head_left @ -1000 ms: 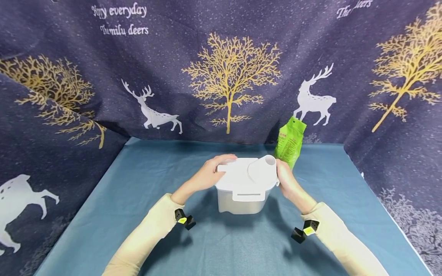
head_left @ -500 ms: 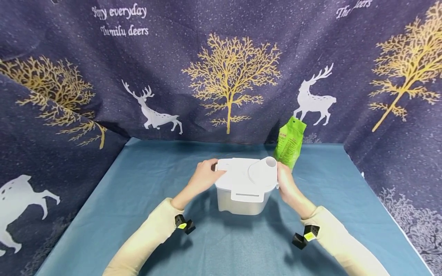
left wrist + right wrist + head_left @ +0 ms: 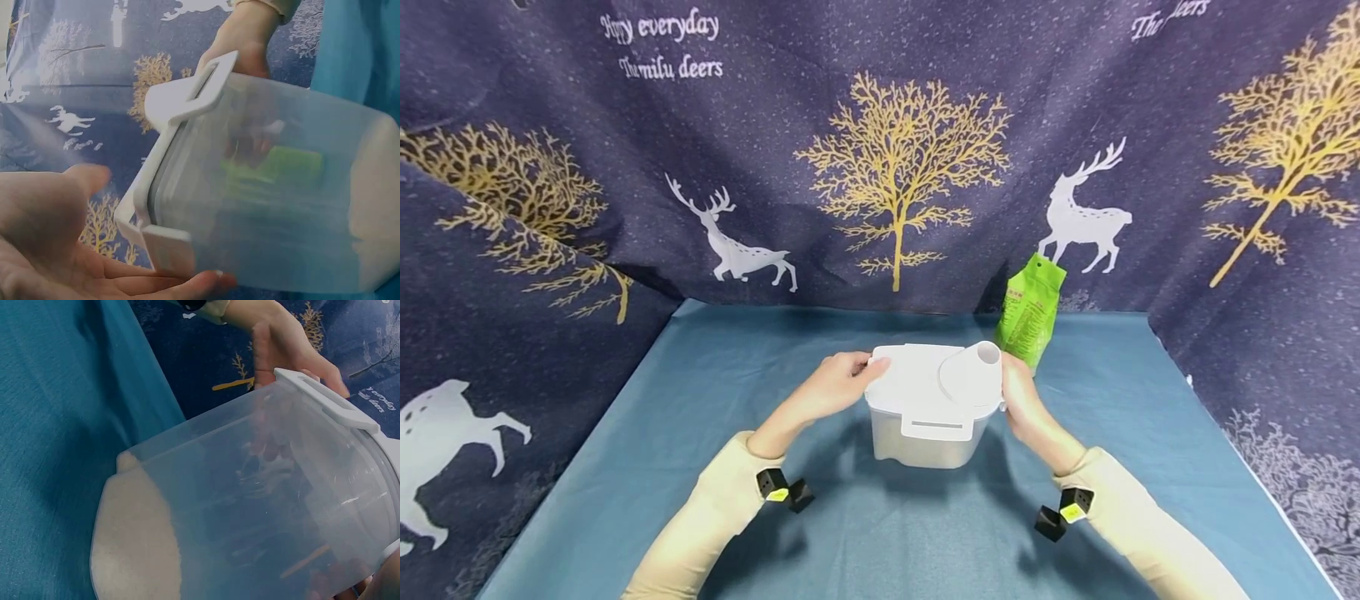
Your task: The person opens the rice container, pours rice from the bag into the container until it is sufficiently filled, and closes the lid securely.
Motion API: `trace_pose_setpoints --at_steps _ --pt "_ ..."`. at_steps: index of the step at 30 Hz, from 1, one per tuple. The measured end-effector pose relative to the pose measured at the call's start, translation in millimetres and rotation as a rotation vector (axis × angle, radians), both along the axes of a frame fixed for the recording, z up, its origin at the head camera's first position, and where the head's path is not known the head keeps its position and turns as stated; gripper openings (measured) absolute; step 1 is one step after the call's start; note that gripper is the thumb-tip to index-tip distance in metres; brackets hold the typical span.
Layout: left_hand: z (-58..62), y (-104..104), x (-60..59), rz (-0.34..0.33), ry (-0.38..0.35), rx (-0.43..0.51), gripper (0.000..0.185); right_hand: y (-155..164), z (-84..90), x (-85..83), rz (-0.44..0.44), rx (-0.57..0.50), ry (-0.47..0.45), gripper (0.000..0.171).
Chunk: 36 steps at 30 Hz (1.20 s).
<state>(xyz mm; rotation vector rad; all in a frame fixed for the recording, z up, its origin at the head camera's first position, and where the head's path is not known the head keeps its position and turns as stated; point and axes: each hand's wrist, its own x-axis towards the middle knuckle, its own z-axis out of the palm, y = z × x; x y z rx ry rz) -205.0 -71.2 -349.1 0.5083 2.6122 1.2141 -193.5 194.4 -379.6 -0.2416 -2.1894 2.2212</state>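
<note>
Translucent container [image 3: 931,421] (white-lidded) sits between both hands: left hand [image 3: 833,387] open-fingered, right hand [image 3: 1024,406] cupping it.

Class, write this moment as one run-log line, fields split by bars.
left hand: fingertips touching lid edge | right hand: against container side | lid: on | green bag: upright behind

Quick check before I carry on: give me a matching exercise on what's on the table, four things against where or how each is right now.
Things:
1. translucent plastic container with white lid
2. green upright pouch
3. left hand
4. right hand

States:
a. stands behind the container, near the backdrop
b. against the container's spout side
c. at the middle of the blue tablecloth
d. fingers at the lid's left edge

Pairs: 1-c, 2-a, 3-d, 4-b
</note>
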Motion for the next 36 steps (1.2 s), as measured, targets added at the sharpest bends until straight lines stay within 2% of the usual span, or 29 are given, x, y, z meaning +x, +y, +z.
trace_pose_setpoints --at_steps 4,8,12,17,20,25,36 --pt "-0.2 -0.4 -0.8 0.077 0.034 0.012 0.053 0.2 -0.4 0.4 -0.001 -0.003 0.009 0.037" --pt "-4.5 2.5 -2.2 0.137 0.106 -0.032 0.05 0.1 -1.4 0.0 0.003 -0.007 0.008 0.038" --pt "-8.3 7.4 -2.9 0.168 0.179 -0.052 0.043 0.6 -2.2 -0.6 0.004 -0.005 0.005 0.038" --pt "-19.5 11.1 -6.7 0.181 0.257 -0.029 0.035 1.1 -3.0 -0.7 0.005 -0.006 0.014 0.036" --pt "-24.6 13.0 -7.0 0.199 0.278 -0.003 0.033 1.6 -2.6 -0.1 0.006 0.003 0.015 0.036" --pt "-28.6 15.9 -6.6 0.242 0.27 0.049 0.033 2.0 -2.7 0.2 0.003 0.012 0.021 0.037" --pt "-39.9 16.9 -10.9 0.297 0.152 0.156 0.035 0.3 -4.9 -0.1 0.015 0.02 0.0 0.04"
